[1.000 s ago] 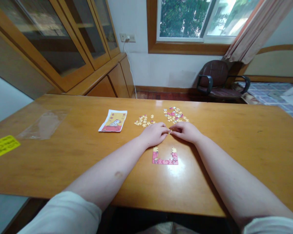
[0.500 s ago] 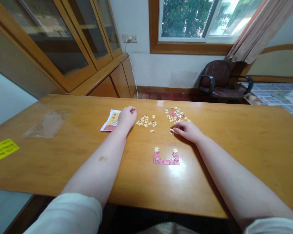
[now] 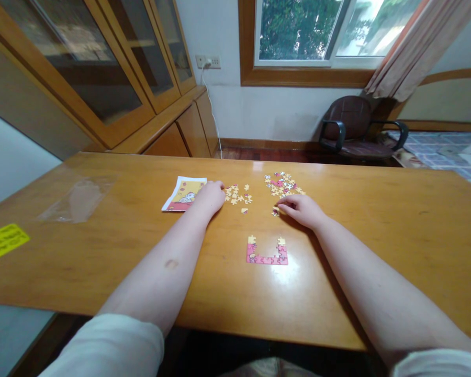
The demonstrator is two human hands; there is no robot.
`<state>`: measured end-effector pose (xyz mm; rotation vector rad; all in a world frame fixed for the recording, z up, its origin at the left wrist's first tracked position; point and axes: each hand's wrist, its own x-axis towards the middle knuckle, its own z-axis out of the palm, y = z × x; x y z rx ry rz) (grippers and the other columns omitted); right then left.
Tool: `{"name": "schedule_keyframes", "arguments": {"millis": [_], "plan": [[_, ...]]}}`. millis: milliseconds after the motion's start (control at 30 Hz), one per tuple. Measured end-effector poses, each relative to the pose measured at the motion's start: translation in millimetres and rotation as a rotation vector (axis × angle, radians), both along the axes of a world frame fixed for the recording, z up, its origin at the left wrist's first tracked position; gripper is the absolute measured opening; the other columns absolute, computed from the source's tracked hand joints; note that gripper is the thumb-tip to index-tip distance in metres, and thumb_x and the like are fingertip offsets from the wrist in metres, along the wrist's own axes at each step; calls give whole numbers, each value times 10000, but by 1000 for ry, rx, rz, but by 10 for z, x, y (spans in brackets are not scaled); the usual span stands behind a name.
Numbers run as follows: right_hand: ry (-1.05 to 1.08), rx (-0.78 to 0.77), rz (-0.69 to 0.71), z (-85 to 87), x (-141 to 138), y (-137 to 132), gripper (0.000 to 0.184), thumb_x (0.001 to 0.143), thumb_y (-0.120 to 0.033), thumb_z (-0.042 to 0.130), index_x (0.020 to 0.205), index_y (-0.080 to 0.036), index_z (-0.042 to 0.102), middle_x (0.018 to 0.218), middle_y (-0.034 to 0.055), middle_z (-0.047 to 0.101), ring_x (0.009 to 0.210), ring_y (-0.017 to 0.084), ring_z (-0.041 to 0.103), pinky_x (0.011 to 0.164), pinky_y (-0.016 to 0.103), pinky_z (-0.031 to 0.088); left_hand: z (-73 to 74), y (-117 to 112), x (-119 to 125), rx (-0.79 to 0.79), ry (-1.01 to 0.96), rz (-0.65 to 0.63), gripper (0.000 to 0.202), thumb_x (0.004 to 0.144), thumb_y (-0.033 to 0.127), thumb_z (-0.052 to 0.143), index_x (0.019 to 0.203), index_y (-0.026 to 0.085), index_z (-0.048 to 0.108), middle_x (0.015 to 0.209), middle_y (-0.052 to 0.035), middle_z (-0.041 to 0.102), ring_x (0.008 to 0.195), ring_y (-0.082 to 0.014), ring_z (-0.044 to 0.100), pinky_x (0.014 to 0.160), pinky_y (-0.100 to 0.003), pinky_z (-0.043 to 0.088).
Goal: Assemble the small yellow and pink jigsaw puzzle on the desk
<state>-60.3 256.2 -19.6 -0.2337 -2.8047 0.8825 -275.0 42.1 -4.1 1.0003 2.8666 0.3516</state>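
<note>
Your left hand [image 3: 211, 198] lies loosely curled on the table [image 3: 377, 235], between the picture card [image 3: 184, 193] and the yellow loose pieces [image 3: 235, 195], with its fingertips at their left edge. Whether it holds a piece, you cannot tell from here. Your right hand [image 3: 300, 208] rests to the right with its fingers drawn narrow onto a small piece [image 3: 275, 211]; it may be pinching the piece or only touching it. One stray piece [image 3: 244, 210] lies between your hands.

The built section [image 3: 267, 253] sits nearer to you. It is a pink bottom edge with a short stub rising at each end. By my judgement the puzzle is at an early stage: most of the border and all of the middle are unbuilt, and the mixed pile [image 3: 281, 184] beyond your right hand is unsorted.
</note>
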Motion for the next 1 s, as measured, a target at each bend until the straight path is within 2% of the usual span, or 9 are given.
{"name": "schedule_keyframes", "arguments": {"millis": [133, 233, 300, 367, 467, 700, 833, 900, 1000], "plan": [[-3, 9, -2, 3, -1, -4, 256, 868, -376, 533, 900, -213, 729, 839, 48, 715, 708, 163, 598, 659, 282, 435, 9, 46, 96, 32, -21, -128, 374, 851, 167, 410, 1129, 191, 659, 1153, -91, 651, 1072, -217, 601, 972, -318, 450], [-2, 4, -5, 3, -2, -7, 255, 866, -374, 535, 901, -213, 730, 829, 47, 714, 697, 161, 596, 649, 279, 432, 21, 38, 154, 87, 46, -217, 421, 894, 274, 412, 1274, 157, 552, 1258, -124, 587, 1164, -244, 547, 1021, -361, 412], [-1, 0, -7, 4, -2, -9, 252, 864, -374, 539, 901, -214, 731, 829, 46, 715, 698, 162, 597, 649, 279, 434, 7, 22, 173, 88, 87, -322, 544, 901, 412, 436, 1398, 189, 419, 1432, -127, 441, 1293, -288, 435, 1079, -426, 346], [-1, -2, -5, 4, -1, -11, 248, 863, -372, 543, 899, -214, 731, 830, 46, 716, 699, 162, 598, 653, 280, 436, -34, 19, 178, 35, 68, -416, 654, 893, 526, 428, 1471, 257, 287, 1566, -89, 217, 1405, -317, 265, 1131, -481, 248], [-7, 0, -3, 2, 0, -12, 245, 865, -372, 546, 898, -214, 730, 831, 44, 717, 701, 160, 599, 660, 279, 440, -122, 53, 173, -62, -11, -461, 669, 922, 561, 322, 1507, 272, 172, 1595, -69, 59, 1457, -294, 102, 1164, -510, 126], [-13, 7, 3, -5, -2, -16, 245, 871, -368, 539, 914, -220, 729, 856, 40, 720, 735, 163, 612, 685, 279, 448, -225, 157, 238, -110, -60, -504, 610, 960, 487, 201, 1505, 213, 192, 1578, -66, 148, 1462, -217, 100, 1180, -488, 69], [-10, 7, -5, 5, 0, -21, 248, 871, -372, 540, 919, -218, 729, 868, 40, 722, 740, 165, 613, 695, 284, 452, -175, 154, 275, 3, -47, -474, 584, 962, 441, 246, 1489, 189, 238, 1566, -94, 210, 1448, -223, 179, 1171, -467, 142], [-8, 5, -5, 5, 0, -19, 249, 871, -373, 540, 919, -219, 729, 875, 40, 723, 744, 165, 614, 700, 284, 451, -101, 123, 265, 111, 5, -466, 511, 950, 383, 315, 1416, 189, 392, 1494, -103, 379, 1380, -227, 338, 1132, -431, 249], [-11, -2, -8, -1, -2, -13, 249, 870, -376, 541, 919, -221, 729, 869, 38, 723, 738, 163, 613, 693, 280, 449, 28, 49, 229, 195, 54, -554, 303, 886, 324, 455, 1077, 214, 663, 1124, -61, 665, 1080, -212, 576, 980, -374, 395]]}}
